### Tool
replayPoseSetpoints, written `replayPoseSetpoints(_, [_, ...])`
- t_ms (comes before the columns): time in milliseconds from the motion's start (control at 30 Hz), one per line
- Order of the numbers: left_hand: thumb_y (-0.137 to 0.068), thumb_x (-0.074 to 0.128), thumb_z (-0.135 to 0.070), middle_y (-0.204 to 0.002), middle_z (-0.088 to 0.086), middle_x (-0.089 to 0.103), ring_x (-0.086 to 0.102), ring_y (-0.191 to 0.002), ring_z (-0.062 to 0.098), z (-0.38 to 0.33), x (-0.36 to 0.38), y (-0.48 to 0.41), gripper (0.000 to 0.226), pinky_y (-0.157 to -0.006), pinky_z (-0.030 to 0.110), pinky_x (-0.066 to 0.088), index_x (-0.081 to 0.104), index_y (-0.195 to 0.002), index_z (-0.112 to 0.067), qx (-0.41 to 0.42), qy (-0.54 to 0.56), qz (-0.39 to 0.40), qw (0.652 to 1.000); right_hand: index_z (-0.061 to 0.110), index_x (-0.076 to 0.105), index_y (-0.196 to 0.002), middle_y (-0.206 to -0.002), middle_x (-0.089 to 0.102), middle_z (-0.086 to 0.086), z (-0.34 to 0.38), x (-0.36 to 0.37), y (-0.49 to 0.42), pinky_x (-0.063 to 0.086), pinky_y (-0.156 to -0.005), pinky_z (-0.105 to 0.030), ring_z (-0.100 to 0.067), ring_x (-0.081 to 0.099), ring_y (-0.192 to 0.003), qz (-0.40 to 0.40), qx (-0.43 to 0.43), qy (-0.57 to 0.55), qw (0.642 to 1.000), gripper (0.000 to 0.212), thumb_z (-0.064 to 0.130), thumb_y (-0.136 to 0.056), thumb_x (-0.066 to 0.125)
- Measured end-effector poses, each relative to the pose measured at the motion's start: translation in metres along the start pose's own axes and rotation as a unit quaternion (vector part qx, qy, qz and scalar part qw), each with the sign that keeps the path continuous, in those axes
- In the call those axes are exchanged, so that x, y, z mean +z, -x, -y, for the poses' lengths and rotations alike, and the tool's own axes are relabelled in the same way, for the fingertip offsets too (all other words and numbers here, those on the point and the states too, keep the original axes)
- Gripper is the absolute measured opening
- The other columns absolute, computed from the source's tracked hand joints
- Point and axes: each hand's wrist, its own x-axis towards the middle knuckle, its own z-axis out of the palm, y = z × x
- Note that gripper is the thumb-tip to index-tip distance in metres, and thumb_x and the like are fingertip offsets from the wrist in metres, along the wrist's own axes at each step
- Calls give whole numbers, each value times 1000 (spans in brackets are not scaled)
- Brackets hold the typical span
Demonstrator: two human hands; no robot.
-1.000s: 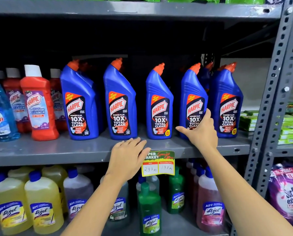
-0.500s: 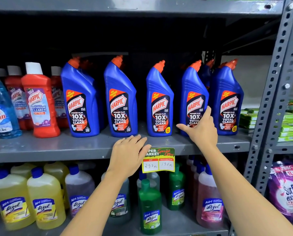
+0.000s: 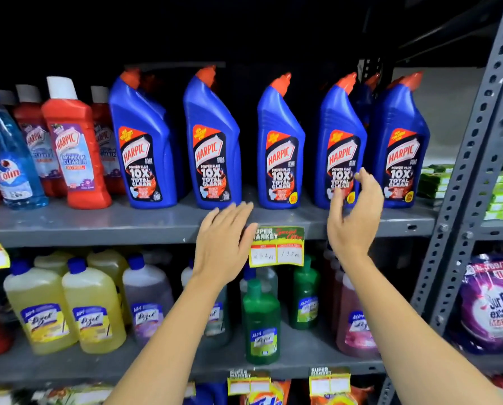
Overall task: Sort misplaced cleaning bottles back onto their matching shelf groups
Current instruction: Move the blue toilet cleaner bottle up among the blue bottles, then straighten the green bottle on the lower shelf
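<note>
Several blue Harpic toilet-cleaner bottles with orange caps stand in a row on the grey middle shelf. My right hand is open, fingers curved, just in front of the fourth blue bottle, not gripping it. My left hand lies flat and open at the shelf's front edge, below the second blue bottle. Left of the blue group stand red Harpic bathroom cleaner bottles and a light blue Colin spray bottle.
The lower shelf holds yellow Lizol bottles, a purple one, green ones and pink ones. A price tag hangs between my hands. A grey perforated upright stands at right, with green packs and a purple Surf Excel pouch beyond.
My right hand has come off the fourth blue bottle and opened, thumb and fingers now apart in front of it. My left hand slid slightly forward along the shelf edge.
</note>
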Motion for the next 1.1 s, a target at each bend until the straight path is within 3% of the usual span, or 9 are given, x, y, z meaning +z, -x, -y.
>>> replayPoseSetpoints(100, [-99,42,-26,-151,10,39,28,-143,25,-5,6,37,45,-116,44,17,49,-139,-7,-9,22,-78,997,5,51,-126,-117,62,-21,-9,-6,64,37,-100,-46,-34,51,-112,-50,-55,5,997,39,17,-89,57])
replayPoseSetpoints(200, [-96,45,-18,-149,15,40,29,-142,30,-5,26,94,40,-115,45,19,56,-133,-7,-44,40,-95,994,8,52,-120,-108,64,-19,-13,-9,129,37,-92,-45,-37,56,-102,39,-7,-6,999,38,21,-85,56])
replayPoseSetpoints(367, [-99,36,-28,-145,11,47,41,-134,30,5,73,189,44,-107,46,33,55,-134,-9,-98,41,118,987,7,48,-130,-106,55,-6,-22,0,203,46,-89,-48,-23,52,-100,277,133,-16,951,61,38,-80,61])
replayPoseSetpoints(500, [-102,13,-50,-143,10,50,48,-130,27,17,104,244,67,-99,45,46,53,-136,-9,-139,10,319,938,13,34,-146,-130,51,-5,-24,9,242,45,-102,-40,-22,49,-124,389,268,4,881,96,54,-69,74])
replayPoseSetpoints(633, [-99,27,-51,-139,11,54,51,-127,28,33,124,284,61,-104,47,38,58,-132,-10,-101,-31,410,906,25,34,-140,-127,52,2,-29,18,272,50,-99,-44,-20,52,-123,399,332,2,855,103,60,-55,81])
replayPoseSetpoints(733, [-101,14,-54,-140,11,54,50,-128,29,40,127,294,69,-104,47,23,57,-133,-11,-94,-44,436,894,22,32,-140,-132,52,0,-34,22,284,50,-96,-43,-22,52,-124,400,349,34,847,101,49,-59,86])
replayPoseSetpoints(933, [-101,14,-57,-145,11,47,42,-134,30,38,129,298,70,-106,48,19,51,-139,-11,-98,-43,449,887,21,36,-134,-128,54,2,-36,21,293,53,-90,-42,-21,58,-117,390,354,59,848,88,47,-64,84])
replayPoseSetpoints(1100, [-101,13,-58,-145,10,48,44,-133,29,38,126,297,70,-106,47,20,51,-139,-12,-91,-35,449,888,19,35,-137,-132,53,-1,-46,15,286,52,-91,-42,-25,57,-119,379,352,70,853,91,44,-64,85])
